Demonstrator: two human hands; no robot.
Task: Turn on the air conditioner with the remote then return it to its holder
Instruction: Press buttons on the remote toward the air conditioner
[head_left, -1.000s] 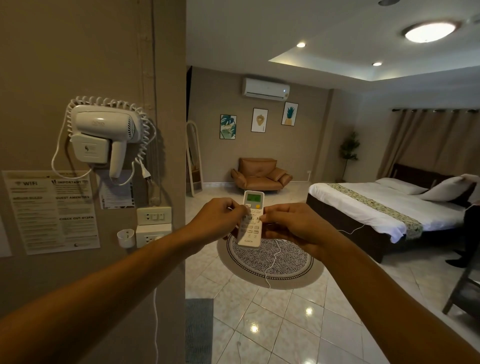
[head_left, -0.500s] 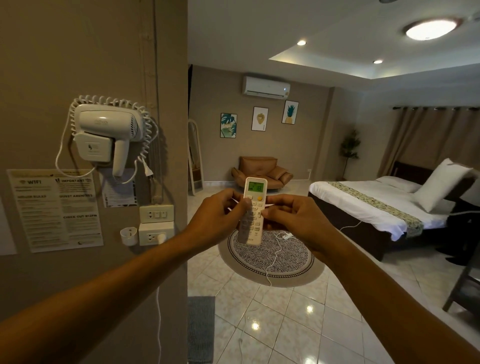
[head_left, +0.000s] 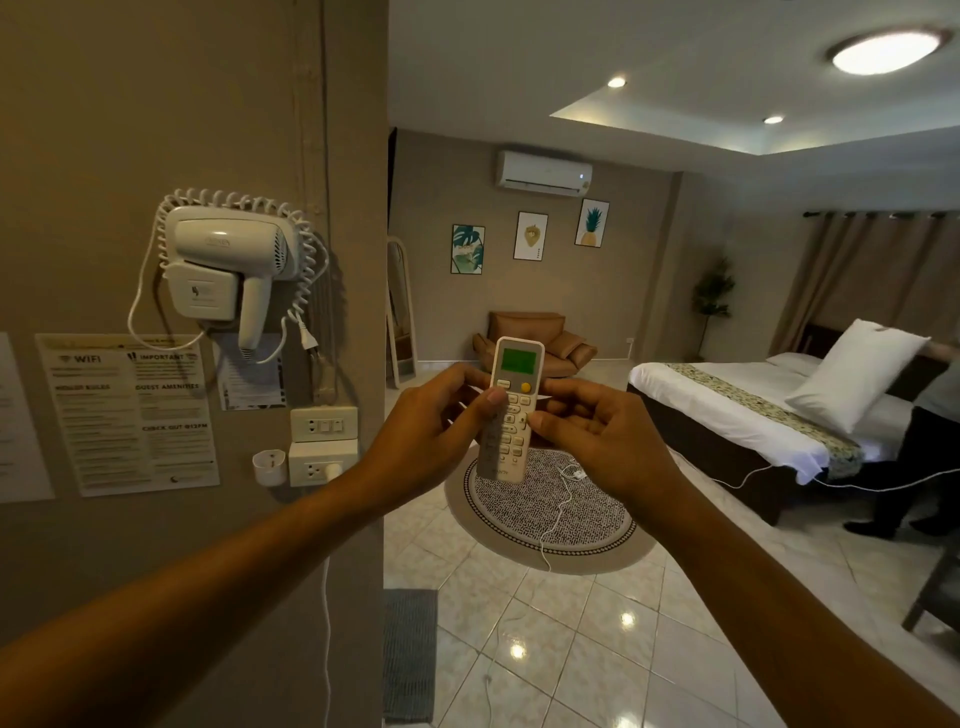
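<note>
Head view of a bedroom, seen from beside a wall corner at the near left. The remote (head_left: 511, 410), white with a lit green display at its top, stands upright at the centre of the scene, held in mid-air between both hands above the floor. The left hand (head_left: 431, 421) grasps its left edge, fingers curled behind the body and the thumb (head_left: 491, 402) laid on the upper button rows just below the display. The right hand (head_left: 597, 431) grasps the right edge, fingers clenched around the side and the thumb tip touching the middle buttons. The air conditioner (head_left: 544, 173), a white wall unit, hangs high on the far wall, above three framed pictures (head_left: 530, 236) and a brown armchair (head_left: 530, 338). On the near left wall a small white holder (head_left: 269, 466) sits just beside a socket plate (head_left: 322, 464), with a switch plate (head_left: 323, 424) above it. Higher on the same wall hangs a white hair dryer (head_left: 231, 270) with a coiled cord, and to its lower left a printed notice (head_left: 127, 413). A round patterned rug (head_left: 550, 504) lies on the tiled floor beyond the hands, crossed by a white cable. At the far right stands a bed (head_left: 737, 410) with white linen; a second person (head_left: 919, 457), partly in view, stands at its side holding a pillow (head_left: 857, 374).
</note>
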